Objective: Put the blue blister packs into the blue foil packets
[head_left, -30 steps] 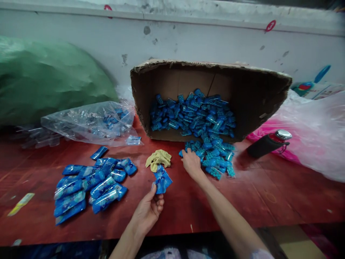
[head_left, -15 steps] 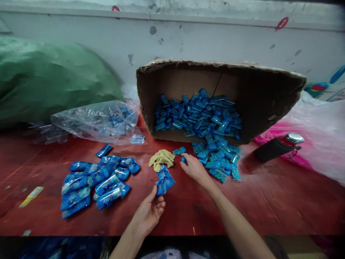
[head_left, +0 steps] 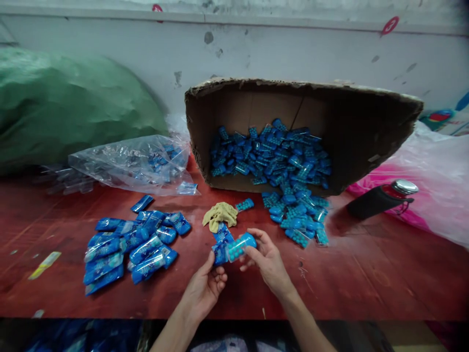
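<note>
Between thumb and fingers, my left hand [head_left: 207, 288] pinches a small blue printed wrapper sleeve [head_left: 220, 254]. My right hand [head_left: 269, 261] grips a small clear bottle of blue beads with a blue cap [head_left: 242, 246] by its capped end. The bottle's other end meets the wrapper's edge; whether it is inside I cannot tell. Just beyond lie another blue wrapper [head_left: 223, 233] and a crumpled yellowish cloth [head_left: 220, 216]. One loose bead bottle [head_left: 245, 205] rests beside the cloth. Left of my hands is a pile of bottles in blue wrappers [head_left: 146, 244].
A cardboard box [head_left: 351, 146] on its side spills a heap of bead bottles [head_left: 296, 215] onto the red table [head_left: 348, 278]. A black flask [head_left: 377, 200] leans at the right. Left stand a clear plastic bag [head_left: 120, 164] and a large green sack [head_left: 73, 107].
My right hand has come back toward me and leftward from near the bottle heap, bringing a bead bottle to the wrapper. My left hand has stayed almost in place.
</note>
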`<state>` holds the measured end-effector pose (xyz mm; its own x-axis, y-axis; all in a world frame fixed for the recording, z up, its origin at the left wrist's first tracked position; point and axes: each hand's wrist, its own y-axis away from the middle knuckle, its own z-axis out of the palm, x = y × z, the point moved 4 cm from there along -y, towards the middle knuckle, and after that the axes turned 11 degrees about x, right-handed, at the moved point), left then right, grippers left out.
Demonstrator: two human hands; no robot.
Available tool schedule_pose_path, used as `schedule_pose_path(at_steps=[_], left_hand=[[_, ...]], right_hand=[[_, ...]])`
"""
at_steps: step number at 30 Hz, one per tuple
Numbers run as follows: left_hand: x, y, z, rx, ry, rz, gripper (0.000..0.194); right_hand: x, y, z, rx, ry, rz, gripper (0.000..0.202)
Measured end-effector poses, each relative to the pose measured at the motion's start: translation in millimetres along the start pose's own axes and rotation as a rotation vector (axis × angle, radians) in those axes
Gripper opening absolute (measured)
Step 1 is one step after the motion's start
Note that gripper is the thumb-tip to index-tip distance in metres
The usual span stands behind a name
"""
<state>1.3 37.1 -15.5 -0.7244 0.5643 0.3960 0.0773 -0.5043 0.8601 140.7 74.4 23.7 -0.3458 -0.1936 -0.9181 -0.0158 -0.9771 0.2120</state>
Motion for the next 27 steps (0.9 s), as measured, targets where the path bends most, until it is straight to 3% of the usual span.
schedule_pose_path(at_steps=[4,12,20,27], left_hand=[[0,0,-1.8,-0.004,-0.026,0.045,0.017],[7,-1,-4.7,-0.079,-0.134,0.344,0.027],[11,-4,-4.8,-0.089,-0.123,0.324,0.030],[14,-2,-7.0,-0.103,-0.169,0.375,0.031]], right_hand=[[0,2,-2,0.006,0.008,-0.024,0.037],[0,11,-1,0.019,0.026,-0.033,0.035],[9,21,-5,0.085,0.009,-0.080,0.036],[9,23,-5,0.068,0.005,-0.095,0.034]])
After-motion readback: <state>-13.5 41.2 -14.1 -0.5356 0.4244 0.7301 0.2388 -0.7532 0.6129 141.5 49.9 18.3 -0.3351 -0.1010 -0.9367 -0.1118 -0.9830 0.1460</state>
